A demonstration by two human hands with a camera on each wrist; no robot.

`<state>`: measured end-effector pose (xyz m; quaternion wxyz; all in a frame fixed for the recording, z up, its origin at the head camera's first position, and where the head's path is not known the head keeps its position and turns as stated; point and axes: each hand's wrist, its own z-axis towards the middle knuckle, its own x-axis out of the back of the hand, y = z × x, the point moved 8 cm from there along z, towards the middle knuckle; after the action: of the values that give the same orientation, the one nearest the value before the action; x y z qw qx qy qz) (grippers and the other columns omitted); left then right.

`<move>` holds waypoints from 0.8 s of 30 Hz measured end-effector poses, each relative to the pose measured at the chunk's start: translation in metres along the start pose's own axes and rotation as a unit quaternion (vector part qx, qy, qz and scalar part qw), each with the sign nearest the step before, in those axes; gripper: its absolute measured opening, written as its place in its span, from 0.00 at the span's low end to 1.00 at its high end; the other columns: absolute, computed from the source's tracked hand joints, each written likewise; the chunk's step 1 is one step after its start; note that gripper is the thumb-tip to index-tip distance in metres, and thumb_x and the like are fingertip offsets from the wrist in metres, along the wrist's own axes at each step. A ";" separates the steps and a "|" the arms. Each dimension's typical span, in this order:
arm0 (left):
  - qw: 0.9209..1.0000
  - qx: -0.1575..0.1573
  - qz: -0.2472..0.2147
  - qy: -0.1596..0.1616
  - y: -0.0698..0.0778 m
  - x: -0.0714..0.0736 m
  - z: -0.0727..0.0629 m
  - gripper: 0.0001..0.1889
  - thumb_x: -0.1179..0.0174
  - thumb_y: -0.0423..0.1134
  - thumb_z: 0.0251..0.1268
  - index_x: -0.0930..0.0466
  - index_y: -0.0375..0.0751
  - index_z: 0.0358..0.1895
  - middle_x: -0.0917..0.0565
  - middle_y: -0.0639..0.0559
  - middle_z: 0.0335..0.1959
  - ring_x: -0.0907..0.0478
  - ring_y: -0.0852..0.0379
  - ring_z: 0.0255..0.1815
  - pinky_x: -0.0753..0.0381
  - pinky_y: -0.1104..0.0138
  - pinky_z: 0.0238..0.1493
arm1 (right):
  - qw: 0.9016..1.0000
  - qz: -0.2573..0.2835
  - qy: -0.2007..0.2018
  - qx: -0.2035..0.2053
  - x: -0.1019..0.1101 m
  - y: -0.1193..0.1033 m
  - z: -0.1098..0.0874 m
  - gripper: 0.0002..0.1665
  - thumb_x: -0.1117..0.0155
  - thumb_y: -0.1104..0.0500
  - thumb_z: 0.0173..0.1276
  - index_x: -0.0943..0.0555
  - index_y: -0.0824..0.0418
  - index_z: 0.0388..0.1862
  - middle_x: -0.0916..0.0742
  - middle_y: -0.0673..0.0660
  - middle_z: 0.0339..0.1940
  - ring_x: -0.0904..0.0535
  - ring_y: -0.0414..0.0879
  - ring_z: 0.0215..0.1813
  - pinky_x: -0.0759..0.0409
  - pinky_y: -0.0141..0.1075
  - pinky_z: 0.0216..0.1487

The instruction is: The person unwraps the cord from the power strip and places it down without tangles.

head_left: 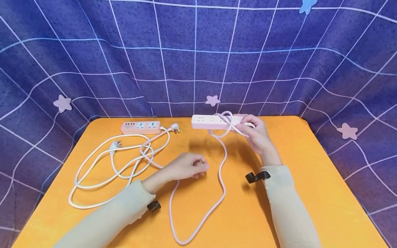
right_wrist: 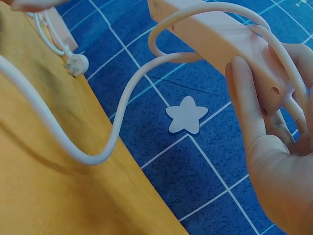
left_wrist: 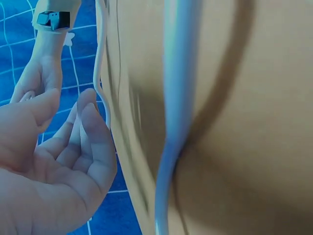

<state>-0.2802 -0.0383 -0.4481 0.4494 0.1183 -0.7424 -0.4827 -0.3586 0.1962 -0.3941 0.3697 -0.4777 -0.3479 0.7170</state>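
Note:
My right hand grips the right end of a pale pink power strip, raised above the table near its back edge. The strip's pinkish cord loops around its body close to my fingers, then hangs down to the table in a long bend. My left hand hovers over the table's middle with fingers loosely curled and nothing between them. In the left wrist view, the cord passes beside that hand. Part of the cord is hidden beneath my left forearm.
A second pink power strip lies at the back left. Its white cable spreads in wide loops, with a plug among them. Another plug lies beside that strip. A dark blue gridded curtain hangs behind the orange table.

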 end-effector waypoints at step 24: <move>0.998 0.048 0.024 -0.028 0.006 -0.027 0.042 0.10 0.32 0.50 0.72 0.10 0.48 0.39 0.10 0.52 0.28 0.12 0.56 0.27 0.15 0.68 0.31 | 0.999 0.024 -0.022 0.023 -0.010 -0.005 -0.001 0.18 0.43 0.83 0.63 0.18 0.62 0.34 0.11 0.60 0.53 0.10 0.49 0.48 0.10 0.43 0.48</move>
<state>-0.2956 0.0068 -0.4638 0.4340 0.1079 -0.7794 -0.4388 -0.3537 0.1901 -0.3858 0.3553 -0.4614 -0.3279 0.7439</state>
